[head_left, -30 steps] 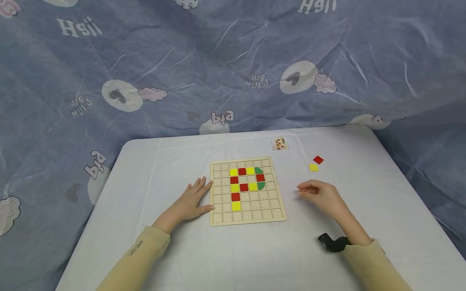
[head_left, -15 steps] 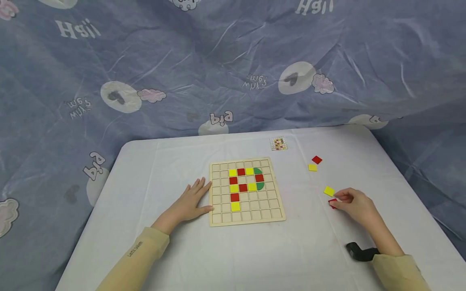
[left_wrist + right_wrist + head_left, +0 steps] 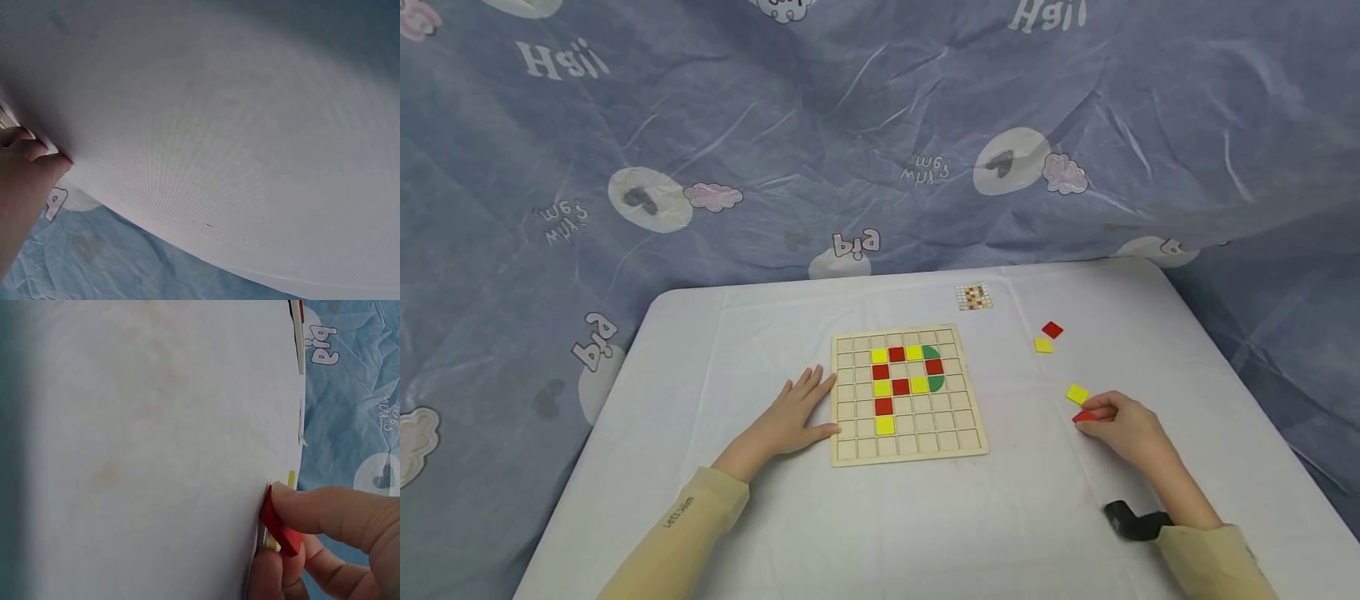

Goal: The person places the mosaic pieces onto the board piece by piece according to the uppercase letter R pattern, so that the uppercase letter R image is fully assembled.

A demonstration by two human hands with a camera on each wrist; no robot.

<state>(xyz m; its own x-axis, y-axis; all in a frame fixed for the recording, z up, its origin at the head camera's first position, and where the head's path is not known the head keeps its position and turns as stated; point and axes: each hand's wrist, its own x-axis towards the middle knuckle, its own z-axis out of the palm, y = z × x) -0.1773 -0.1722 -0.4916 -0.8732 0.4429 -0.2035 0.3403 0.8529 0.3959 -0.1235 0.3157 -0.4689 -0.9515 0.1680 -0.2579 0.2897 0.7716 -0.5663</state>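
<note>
My right hand pinches a red square tile between thumb and fingers, close over the table at the right. Just beyond its fingertips lies a yellow square tile. My left hand rests with spread fingers against the left edge of a wooden grid board. Set in the board's cells, red, yellow and green tiles form a P shape, with two rounded green tiles at its right side. In the left wrist view the left fingers appear at the far left edge.
A small printed pattern card lies near the table's back edge. Another red tile and another yellow tile lie to the right of the board. A black wrist camera sits at the right wrist. Patterned blue cloth hangs behind the white table.
My right hand has moved right from beside the board to the nearer loose tiles and has taken hold of the red one, now slightly tilted. The left hand stays on the board's edge.
</note>
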